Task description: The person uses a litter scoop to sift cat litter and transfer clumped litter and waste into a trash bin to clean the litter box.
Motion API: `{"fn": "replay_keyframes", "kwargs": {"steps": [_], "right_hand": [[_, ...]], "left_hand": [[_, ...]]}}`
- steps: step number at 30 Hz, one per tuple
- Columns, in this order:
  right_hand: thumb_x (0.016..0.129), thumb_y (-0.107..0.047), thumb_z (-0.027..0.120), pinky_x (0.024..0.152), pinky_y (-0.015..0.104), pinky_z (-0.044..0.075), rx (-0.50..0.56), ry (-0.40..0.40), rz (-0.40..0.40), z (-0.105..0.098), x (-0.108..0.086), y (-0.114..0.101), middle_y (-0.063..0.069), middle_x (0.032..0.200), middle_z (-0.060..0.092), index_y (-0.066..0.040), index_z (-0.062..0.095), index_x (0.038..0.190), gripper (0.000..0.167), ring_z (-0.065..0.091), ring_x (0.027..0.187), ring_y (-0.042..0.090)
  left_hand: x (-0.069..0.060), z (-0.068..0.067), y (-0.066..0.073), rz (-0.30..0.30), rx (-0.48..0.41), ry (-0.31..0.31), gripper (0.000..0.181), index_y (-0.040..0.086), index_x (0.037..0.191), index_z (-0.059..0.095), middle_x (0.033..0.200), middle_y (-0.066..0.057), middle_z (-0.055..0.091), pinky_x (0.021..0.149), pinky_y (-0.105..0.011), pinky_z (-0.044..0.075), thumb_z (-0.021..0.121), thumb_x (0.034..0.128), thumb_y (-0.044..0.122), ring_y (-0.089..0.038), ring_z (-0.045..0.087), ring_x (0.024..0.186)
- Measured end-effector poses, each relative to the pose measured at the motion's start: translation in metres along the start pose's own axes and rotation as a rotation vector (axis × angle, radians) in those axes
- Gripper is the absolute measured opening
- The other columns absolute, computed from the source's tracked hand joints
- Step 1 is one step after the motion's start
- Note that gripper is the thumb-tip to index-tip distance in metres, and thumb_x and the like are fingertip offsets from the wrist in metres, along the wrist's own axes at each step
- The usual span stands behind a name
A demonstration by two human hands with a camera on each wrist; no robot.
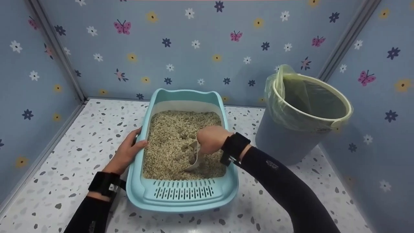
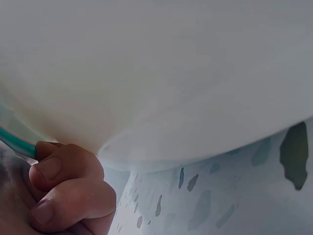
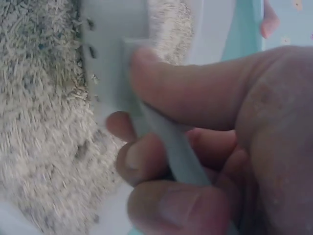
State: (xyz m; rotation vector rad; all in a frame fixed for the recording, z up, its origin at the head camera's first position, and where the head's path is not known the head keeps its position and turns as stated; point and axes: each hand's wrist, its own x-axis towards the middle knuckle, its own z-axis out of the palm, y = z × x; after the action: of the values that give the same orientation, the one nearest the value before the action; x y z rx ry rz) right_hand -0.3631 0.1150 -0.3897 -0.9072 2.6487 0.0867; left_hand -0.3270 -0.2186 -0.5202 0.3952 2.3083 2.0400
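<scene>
Litter scoop in litter, toward litter box right edge.
Right hand wrapped round scoop handle; left hand grips box's left edge.

honestly can't read any text here; there's a pale logo on the black right sleeve, too blurry to make out; same deal with the faint mark on the left sleeve
</scene>
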Motion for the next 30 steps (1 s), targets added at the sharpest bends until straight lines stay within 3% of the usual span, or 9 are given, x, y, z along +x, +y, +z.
{"fn": "replay_keyframes", "kwargs": {"steps": [6, 15, 20, 30], "right_hand": [[0.101, -0.036, 0.085, 0.06, 0.033, 0.032, 0.083, -0.041, -0.054, 0.015, 0.015, -0.003, -0.008, 0.06, 0.03, -0.021, 0.045, 0.064, 0.057, 0.03, 0.056, 0.014], [0.114, -0.033, 0.068, 0.064, 0.033, 0.037, 0.096, -0.125, -0.124, 0.036, 0.037, -0.018, -0.005, 0.07, 0.041, -0.018, 0.049, 0.075, 0.046, 0.04, 0.062, 0.016], [0.116, -0.032, 0.063, 0.069, 0.033, 0.037, 0.113, -0.124, -0.164, 0.048, 0.047, -0.023, -0.003, 0.075, 0.044, -0.017, 0.051, 0.08, 0.041, 0.042, 0.068, 0.017], [0.114, -0.028, 0.067, 0.066, 0.031, 0.036, 0.254, -0.078, -0.167, 0.054, 0.052, -0.029, -0.003, 0.073, 0.042, -0.018, 0.05, 0.078, 0.042, 0.042, 0.067, 0.017]], "left_hand": [[-0.001, 0.001, -0.002, -0.001, 0.0, 0.016, 0.072, 0.01, 0.178, 0.024, 0.161, -0.033, 0.047, 0.105, -0.036, 0.055, 0.056, 0.1156, 0.026, -0.046, 0.06, 0.133], [-0.001, 0.002, -0.003, -0.006, 0.011, 0.017, 0.073, 0.01, 0.178, 0.023, 0.161, -0.034, 0.046, 0.102, -0.032, 0.053, 0.055, 0.1157, 0.028, -0.042, 0.059, 0.133], [-0.001, 0.002, -0.005, -0.018, 0.004, 0.009, 0.074, 0.01, 0.179, 0.02, 0.162, -0.033, 0.044, 0.103, -0.029, 0.051, 0.055, 0.1163, 0.03, -0.042, 0.056, 0.136], [-0.004, 0.002, -0.001, -0.006, -0.01, 0.005, 0.072, 0.009, 0.178, 0.02, 0.161, -0.034, 0.045, 0.102, -0.029, 0.051, 0.054, 0.117, 0.027, -0.042, 0.057, 0.133]]}}
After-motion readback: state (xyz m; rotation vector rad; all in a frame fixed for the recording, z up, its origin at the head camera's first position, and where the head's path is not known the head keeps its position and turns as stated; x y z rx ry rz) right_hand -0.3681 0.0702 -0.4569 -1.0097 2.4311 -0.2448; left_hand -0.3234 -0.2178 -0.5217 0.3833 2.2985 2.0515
